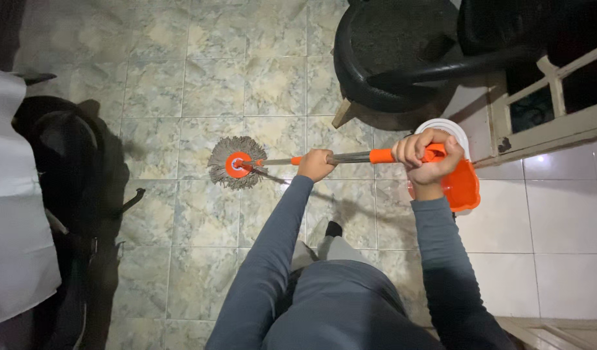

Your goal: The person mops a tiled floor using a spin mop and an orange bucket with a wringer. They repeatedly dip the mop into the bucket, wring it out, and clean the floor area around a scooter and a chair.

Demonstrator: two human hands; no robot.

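Note:
I hold a spin mop with both hands. Its round grey string head with an orange hub (237,163) rests on the tiled floor (182,84) ahead of me. The metal pole with orange sleeves (356,157) runs back toward me. My left hand (315,164) is closed around the pole lower down. My right hand (426,155) grips the orange handle end. Just under my right hand sits an orange and white mop bucket (462,185), partly hidden by the hand and wrist.
A black plastic chair (389,55) stands at the upper right beside a wooden window frame (551,123). A dark bag and a white cloth (13,214) lie along the left edge. White wall tiles (544,220) are at right.

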